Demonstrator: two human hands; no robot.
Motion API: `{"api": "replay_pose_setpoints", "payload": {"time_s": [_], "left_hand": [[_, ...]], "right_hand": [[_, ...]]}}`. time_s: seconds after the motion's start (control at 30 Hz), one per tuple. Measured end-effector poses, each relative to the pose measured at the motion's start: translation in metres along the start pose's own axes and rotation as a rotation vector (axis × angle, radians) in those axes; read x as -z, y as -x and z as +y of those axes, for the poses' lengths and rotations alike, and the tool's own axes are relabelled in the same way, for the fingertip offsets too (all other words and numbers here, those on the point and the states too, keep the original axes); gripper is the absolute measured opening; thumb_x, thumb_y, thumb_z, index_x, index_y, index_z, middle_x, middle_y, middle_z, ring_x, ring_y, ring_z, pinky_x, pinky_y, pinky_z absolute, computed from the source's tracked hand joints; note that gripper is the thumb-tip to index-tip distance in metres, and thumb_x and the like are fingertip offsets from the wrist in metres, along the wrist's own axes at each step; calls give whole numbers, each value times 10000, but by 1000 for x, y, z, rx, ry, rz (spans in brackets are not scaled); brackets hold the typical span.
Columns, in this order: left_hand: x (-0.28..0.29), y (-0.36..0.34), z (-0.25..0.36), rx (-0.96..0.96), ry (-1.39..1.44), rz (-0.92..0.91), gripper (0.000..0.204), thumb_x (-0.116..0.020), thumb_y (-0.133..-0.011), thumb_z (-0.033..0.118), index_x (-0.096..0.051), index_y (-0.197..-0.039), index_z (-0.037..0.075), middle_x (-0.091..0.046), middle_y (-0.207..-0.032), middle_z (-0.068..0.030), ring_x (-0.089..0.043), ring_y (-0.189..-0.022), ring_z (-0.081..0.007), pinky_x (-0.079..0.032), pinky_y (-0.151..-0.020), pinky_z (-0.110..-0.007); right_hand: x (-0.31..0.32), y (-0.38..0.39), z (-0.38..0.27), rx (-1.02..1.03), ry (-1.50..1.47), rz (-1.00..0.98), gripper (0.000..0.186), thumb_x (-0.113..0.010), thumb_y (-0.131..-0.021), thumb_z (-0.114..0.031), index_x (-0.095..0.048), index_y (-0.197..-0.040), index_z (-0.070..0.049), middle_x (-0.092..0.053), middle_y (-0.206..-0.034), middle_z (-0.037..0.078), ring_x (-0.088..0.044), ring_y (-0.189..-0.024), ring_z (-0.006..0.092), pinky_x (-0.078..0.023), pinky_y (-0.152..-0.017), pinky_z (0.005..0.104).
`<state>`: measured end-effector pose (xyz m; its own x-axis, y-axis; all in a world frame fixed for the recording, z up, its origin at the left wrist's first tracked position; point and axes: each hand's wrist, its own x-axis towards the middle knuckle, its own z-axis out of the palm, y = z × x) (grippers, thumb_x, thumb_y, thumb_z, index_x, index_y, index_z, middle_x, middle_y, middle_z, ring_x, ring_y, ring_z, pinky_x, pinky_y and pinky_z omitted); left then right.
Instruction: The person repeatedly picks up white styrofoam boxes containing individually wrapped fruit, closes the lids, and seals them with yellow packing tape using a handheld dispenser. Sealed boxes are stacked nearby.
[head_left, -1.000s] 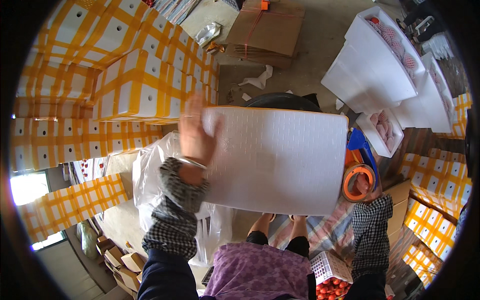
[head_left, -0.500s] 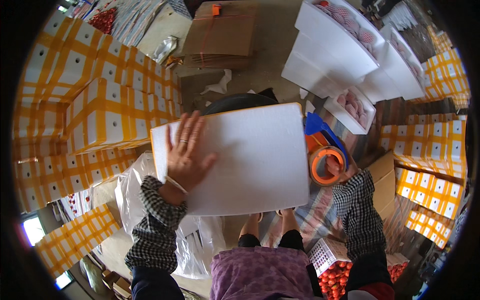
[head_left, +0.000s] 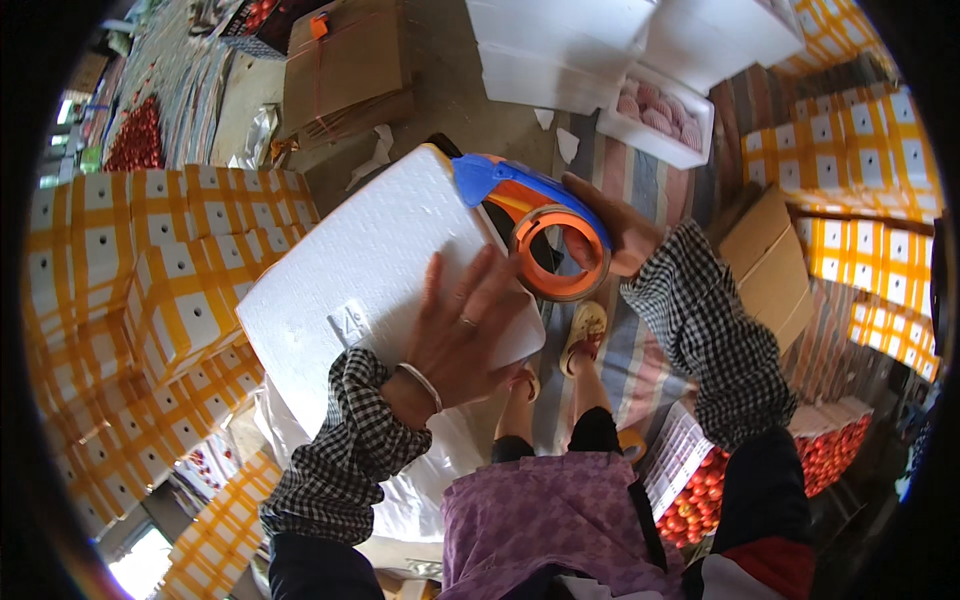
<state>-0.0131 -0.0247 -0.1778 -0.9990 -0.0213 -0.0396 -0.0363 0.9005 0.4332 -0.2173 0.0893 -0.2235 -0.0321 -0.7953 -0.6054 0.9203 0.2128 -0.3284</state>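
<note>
A white foam box [head_left: 350, 260] sits tilted in front of me, its broad white face up and a small raised mark near its lower edge. My left hand [head_left: 462, 330] lies on that face near the right side, fingers stretched and spread. In my right hand [head_left: 622, 232] is a blue and orange tape dispenser [head_left: 540, 188] with a roll of tape, my fingers wrapped round it. The dispenser's blue head touches or nearly touches the box's far right corner; the exact contact is too small to tell.
Taped foam boxes [head_left: 190, 300] are stacked on the left, and more taped boxes [head_left: 840, 155] on the right. A foam box of net-wrapped fruit [head_left: 655, 120] lies ahead. Flattened cardboard [head_left: 345, 70] is at the back left. Crates of red fruit [head_left: 700, 490] stand near my legs.
The foam box has turned so its right end swings toward me. My left hand slid from its left side to its right. The dispenser moved left, up to the box's corner.
</note>
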Motion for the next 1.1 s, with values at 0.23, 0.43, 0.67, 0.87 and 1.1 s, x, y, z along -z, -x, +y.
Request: {"api": "replay_pose_setpoints", "payload": {"time_s": [0.23,0.43,0.67,0.87,1.1], "left_hand": [[-7,-23,4,173,7,229,553,-743,-579,245,-424,-989,54,-321,-1285,-172,-252,-1260,-345,-103,-1006,-574],[-7,-39,7,193,-86,254,508,-681,-625,199,-388,-1019,68,-338,-1263,-164,-244,-1240,-379,-123,-1002,-560],[-5,-34,-3,114,-7,237,497,-570,-716,199,-371,-1148,52,-334,-1280,-191,-288,-1201,-395,-149,-1003,-535],[7,24,-12,33,2,51,525,-508,-806,387,-387,-1187,47,-334,-1299,-182,-267,-1240,-351,-137,-1019,-523],[-14,98,27,-203,-206,-203,788,-495,-677,688,-451,-1175,79,-356,-1310,-111,-277,-1249,-333,-123,-1013,-567]], "right_hand": [[57,83,36,-86,-44,-131,498,-443,-880,-380,-425,-1093,70,-615,-832,142,-581,-468,133,-503,-398,216],[56,112,137,79,-236,-49,427,-410,-902,-340,-521,-997,61,-587,-623,83,-555,-436,132,-472,-395,229],[9,77,187,141,-467,25,410,-392,-910,-331,-561,-946,40,-578,-631,91,-533,-420,147,-436,-372,231],[6,56,147,110,-459,20,440,-366,-912,-356,-539,-990,41,-578,-635,92,-547,-434,126,-463,-392,209],[6,-14,51,-4,-86,-94,391,-500,-855,-394,-564,-812,-10,-598,-627,51,-555,-434,91,-467,-376,172]]}}
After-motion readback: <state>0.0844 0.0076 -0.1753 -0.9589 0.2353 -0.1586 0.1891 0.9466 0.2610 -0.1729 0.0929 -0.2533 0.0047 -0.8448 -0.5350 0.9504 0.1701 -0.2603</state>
